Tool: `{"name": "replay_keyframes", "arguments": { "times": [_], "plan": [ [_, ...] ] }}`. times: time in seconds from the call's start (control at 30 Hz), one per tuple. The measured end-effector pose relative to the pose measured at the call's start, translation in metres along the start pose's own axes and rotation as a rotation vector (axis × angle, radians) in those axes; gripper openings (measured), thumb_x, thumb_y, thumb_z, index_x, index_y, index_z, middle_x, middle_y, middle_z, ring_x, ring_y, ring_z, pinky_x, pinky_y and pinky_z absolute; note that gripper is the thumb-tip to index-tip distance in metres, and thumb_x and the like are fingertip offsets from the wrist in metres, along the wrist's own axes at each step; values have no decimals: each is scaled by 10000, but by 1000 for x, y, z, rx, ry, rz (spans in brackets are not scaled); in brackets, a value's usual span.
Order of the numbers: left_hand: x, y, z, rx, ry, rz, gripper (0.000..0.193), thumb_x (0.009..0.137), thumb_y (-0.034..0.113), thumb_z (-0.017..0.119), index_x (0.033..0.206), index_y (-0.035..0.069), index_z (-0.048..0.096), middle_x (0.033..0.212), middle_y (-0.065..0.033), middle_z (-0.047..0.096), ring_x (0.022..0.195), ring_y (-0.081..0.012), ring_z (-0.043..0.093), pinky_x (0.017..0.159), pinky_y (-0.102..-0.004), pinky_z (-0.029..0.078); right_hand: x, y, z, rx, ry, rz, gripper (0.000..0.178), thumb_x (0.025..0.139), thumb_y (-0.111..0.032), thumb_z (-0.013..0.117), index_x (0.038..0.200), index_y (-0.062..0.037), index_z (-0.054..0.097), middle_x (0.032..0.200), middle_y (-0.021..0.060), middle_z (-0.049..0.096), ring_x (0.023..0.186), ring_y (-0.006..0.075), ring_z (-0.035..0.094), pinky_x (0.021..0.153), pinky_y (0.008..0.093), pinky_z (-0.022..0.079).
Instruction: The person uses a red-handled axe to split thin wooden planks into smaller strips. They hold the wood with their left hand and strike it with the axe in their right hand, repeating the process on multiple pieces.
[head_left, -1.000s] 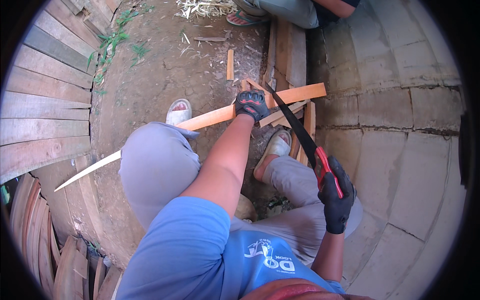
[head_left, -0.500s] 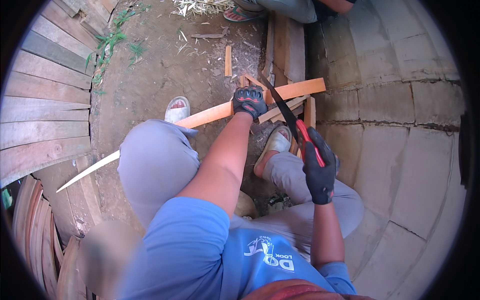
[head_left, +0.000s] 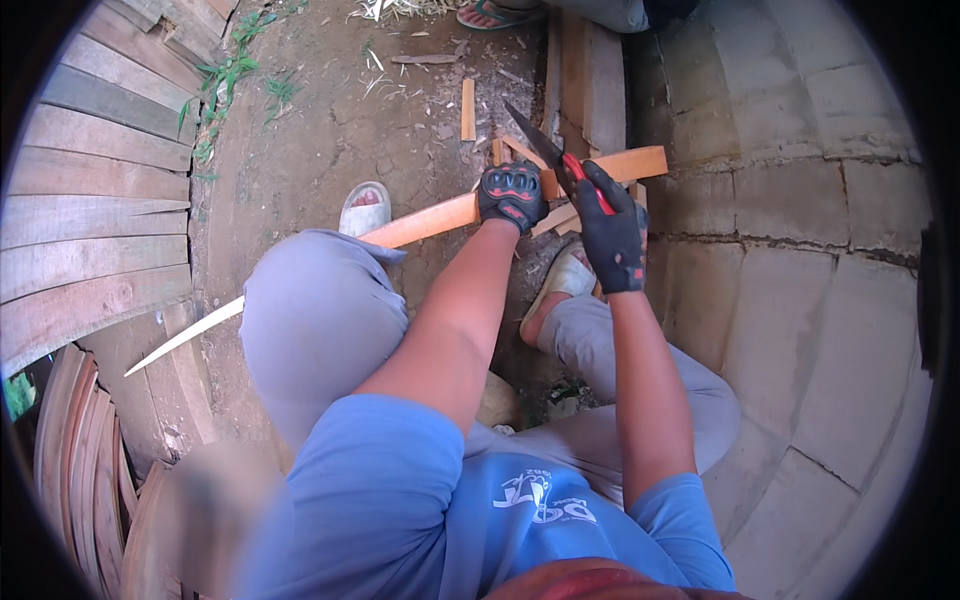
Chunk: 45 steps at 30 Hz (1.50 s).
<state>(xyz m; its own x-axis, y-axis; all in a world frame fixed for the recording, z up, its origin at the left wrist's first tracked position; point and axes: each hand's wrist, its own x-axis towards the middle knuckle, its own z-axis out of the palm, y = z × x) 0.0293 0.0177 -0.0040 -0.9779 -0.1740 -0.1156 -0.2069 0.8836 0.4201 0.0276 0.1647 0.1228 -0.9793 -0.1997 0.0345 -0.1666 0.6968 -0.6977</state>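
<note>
My left hand (head_left: 512, 197), in a black glove with red trim, is closed around a long wooden plank (head_left: 432, 219). The plank runs from beside my left knee up to the right. In my right hand (head_left: 612, 225), also gloved in black, is the red handle of a handsaw (head_left: 538, 135). Its dark blade crosses the plank just right of my left hand, with the tip pointing away and to the left. Under the plank lie short wood offcuts (head_left: 556, 217), partly hidden by my hands. Whether the teeth touch the wood I cannot tell.
Concrete blocks (head_left: 790, 330) line the right side, and a slatted board wall (head_left: 90, 210) stands left. A thin wood strip (head_left: 468, 110) and shavings (head_left: 410, 8) lie on the dirt ground. Another person's sandaled foot (head_left: 490, 14) is at the top. Curved boards (head_left: 90, 470) lean lower left.
My right hand has pushed the saw forward, away from my body, so more of the blade lies beyond the plank. My left hand keeps its hold on the plank.
</note>
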Motion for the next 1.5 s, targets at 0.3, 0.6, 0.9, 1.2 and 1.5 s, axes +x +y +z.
{"name": "replay_keyframes", "arguments": {
  "times": [0.3,0.6,0.9,1.2,1.5],
  "plan": [
    [8,-2,-5,-83,-91,-17,343,898,413,706,1059,128,808,1069,-158,799,1016,-308,784,931,-449,578,69,35,87,-15,105,-81,390,1023,-329,707,1329,-99,779,1232,205,791,1176,359,754,1018,419,562],
    [4,1,-3,-10,-24,-5,336,829,294,717,1110,127,797,1099,-145,800,1078,-293,772,978,-443,561,10,28,31,51,25,-42,413,1051,-311,678,1406,-106,727,1273,214,770,1214,379,732,1026,442,559],
    [7,-2,-4,-16,-110,2,468,840,456,766,1165,121,795,1156,-129,790,1110,-305,758,978,-449,577,-121,-46,-119,52,-71,297,410,1070,-215,643,1435,-41,709,1186,114,776,762,133,667,679,304,552],
    [8,-3,6,24,-95,-4,512,864,534,752,1162,120,798,1148,-127,780,1100,-303,758,996,-446,565,-183,-80,-179,-18,-1,342,419,1049,-179,666,1439,-33,709,946,64,760,616,89,579,611,289,486],
    [5,-4,-5,-2,-105,-28,440,874,466,740,1143,124,803,1134,-134,794,1099,-303,759,987,-442,562,-114,-67,-126,-25,-37,217,383,1044,-204,698,1393,-52,738,1010,104,795,714,127,679,706,311,550]
  ]
}}
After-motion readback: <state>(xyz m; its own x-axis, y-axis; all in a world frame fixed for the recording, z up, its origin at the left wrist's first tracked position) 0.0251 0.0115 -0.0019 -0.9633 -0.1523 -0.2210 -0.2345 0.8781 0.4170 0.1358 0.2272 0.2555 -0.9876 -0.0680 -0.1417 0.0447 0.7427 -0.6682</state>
